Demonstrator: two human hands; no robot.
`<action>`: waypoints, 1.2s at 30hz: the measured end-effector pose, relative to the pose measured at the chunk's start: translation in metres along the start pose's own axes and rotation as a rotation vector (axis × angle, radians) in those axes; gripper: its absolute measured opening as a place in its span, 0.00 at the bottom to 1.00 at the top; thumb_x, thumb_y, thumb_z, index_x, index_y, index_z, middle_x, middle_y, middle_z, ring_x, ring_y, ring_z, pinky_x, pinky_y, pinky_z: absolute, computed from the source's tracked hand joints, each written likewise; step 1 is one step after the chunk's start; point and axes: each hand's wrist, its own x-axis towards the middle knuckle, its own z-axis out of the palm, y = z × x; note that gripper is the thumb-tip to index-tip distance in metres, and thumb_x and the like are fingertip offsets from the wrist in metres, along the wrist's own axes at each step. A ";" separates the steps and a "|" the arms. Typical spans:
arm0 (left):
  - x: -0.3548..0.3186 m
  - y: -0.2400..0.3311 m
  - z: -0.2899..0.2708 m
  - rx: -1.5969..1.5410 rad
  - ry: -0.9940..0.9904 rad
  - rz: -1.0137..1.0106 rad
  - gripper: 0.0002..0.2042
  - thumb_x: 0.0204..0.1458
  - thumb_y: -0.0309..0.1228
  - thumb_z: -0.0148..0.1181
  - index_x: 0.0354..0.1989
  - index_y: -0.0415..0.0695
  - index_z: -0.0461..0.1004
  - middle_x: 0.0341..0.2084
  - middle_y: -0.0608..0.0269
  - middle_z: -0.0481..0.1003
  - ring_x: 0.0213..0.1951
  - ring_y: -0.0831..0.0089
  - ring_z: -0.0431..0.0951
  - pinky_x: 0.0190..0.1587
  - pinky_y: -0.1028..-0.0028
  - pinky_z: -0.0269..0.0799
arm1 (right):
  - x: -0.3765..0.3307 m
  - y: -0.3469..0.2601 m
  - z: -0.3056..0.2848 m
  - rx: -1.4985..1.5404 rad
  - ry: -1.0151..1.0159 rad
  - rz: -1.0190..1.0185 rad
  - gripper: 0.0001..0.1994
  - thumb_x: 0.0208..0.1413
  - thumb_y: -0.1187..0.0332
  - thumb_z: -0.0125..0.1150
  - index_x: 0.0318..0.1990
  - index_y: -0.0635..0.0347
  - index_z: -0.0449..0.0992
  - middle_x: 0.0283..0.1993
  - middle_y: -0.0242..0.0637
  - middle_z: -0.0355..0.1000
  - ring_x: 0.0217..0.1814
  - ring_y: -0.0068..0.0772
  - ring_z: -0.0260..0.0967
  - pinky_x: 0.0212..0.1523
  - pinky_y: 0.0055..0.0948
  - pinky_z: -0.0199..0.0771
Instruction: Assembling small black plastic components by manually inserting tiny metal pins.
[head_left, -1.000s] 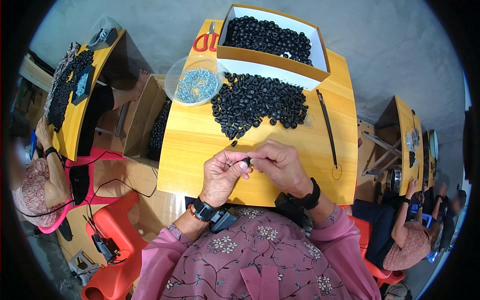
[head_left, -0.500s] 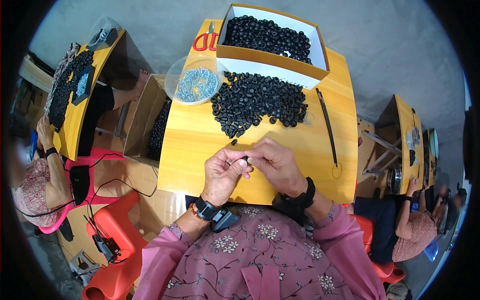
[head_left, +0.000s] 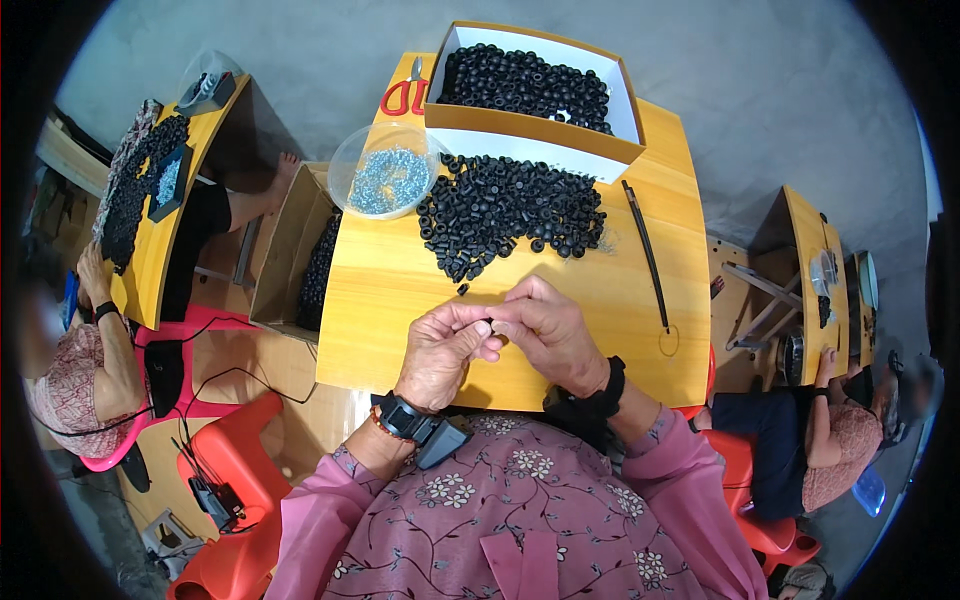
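My left hand [head_left: 446, 345] and my right hand [head_left: 548, 335] meet fingertip to fingertip above the near part of the yellow table [head_left: 380, 300]. Pinched between them is a small black part [head_left: 489, 325], mostly covered by thumbs and fingers. Just beyond my hands a single black part [head_left: 463, 289] lies at the tip of a heap of small black parts [head_left: 510, 210], some of them ring-shaped. To the left of the heap, a clear round tub [head_left: 390, 180] holds many tiny silvery-blue pieces.
At the back stands an open box [head_left: 540, 130] of round black parts. Red-handled scissors [head_left: 404, 93] lie left of it, and a thin black stick [head_left: 648, 255] lies at right. A cardboard carton [head_left: 285, 265] stands beside the table. Other people sit at tables on both sides.
The view has shifted slightly, so the box and heap sit a little lower and further left. My hands stay pinched together on the small black part.
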 end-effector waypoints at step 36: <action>-0.001 0.002 0.005 -0.234 -0.083 -0.170 0.07 0.65 0.28 0.54 0.46 0.38 0.73 0.39 0.64 0.77 0.40 0.75 0.79 0.47 0.74 0.78 | -0.005 -0.022 0.003 -0.376 -0.040 -0.108 0.16 0.51 0.74 0.69 0.49 0.62 0.76 0.39 0.39 0.69 0.36 0.38 0.73 0.35 0.31 0.76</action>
